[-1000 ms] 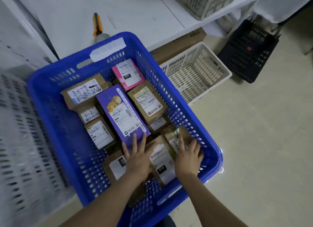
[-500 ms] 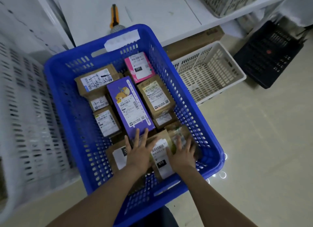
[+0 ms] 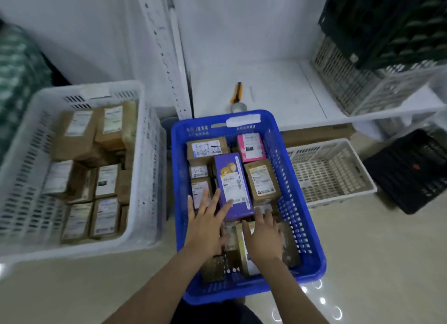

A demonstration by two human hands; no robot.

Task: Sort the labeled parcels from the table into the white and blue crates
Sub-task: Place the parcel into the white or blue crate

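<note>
Blue crate [image 3: 179, 190] centre frame, parcels packed tight | white crate [image 3: 150, 154] at left, also loaded | left hand [image 3: 205, 224] and right hand [image 3: 263, 239] flat, fingers spread on the lower parcels, gripping nothing | risk I see: pressing could shove the purple parcel [image 3: 232, 186] askew and bury labels

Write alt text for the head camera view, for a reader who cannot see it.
A person's left hand and right hand lie flat on parcels in the near end of a blue crate. A white crate of brown parcels stands to its left, a beige crate to its right.
</note>
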